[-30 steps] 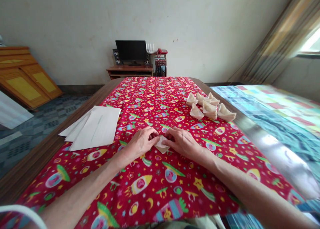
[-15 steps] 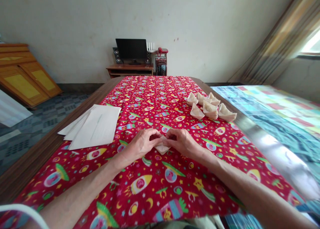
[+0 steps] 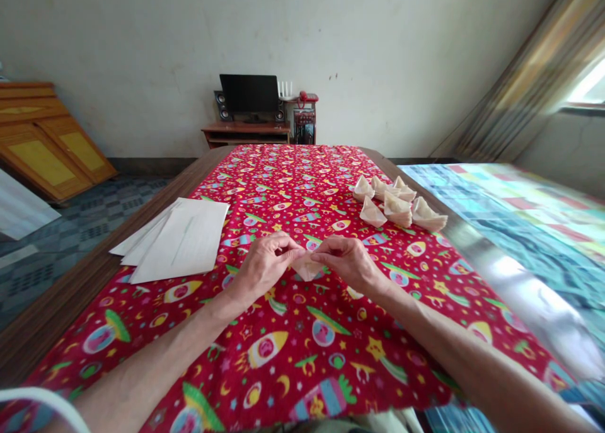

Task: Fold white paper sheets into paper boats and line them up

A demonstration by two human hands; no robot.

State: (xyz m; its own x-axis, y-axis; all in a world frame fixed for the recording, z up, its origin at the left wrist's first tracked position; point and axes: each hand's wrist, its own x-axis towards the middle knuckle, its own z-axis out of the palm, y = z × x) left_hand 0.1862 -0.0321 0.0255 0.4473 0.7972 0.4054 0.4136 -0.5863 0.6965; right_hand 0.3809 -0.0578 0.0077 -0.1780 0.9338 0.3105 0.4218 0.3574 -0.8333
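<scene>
Between my two hands is a small folded piece of off-white paper (image 3: 307, 269), its lower corner pointing toward me. My left hand (image 3: 270, 263) pinches its left side between thumb and fingers. On the other side, my right hand (image 3: 348, 261) grips the right edge the same way. Fingertips cover parts of the upper edge, so the exact fold there is hidden. To the right, farther off, stand several folded paper boats (image 3: 397, 207), some nested in stacks. A fanned pile of flat white paper sheets (image 3: 189, 241) lies to the left.
A red patterned cloth (image 3: 283, 351) covers most of the brown wooden table (image 3: 161, 215). Beyond the far end are a monitor (image 3: 249, 94) and a red telephone (image 3: 308, 97). A bed (image 3: 524, 231) adjoins on the right; a wooden cabinet (image 3: 50, 143) stands at left.
Both hands have risen slightly and moved a little apart with the folded paper. More of its face now shows between them. The paper boats and sheets have stayed in place.
</scene>
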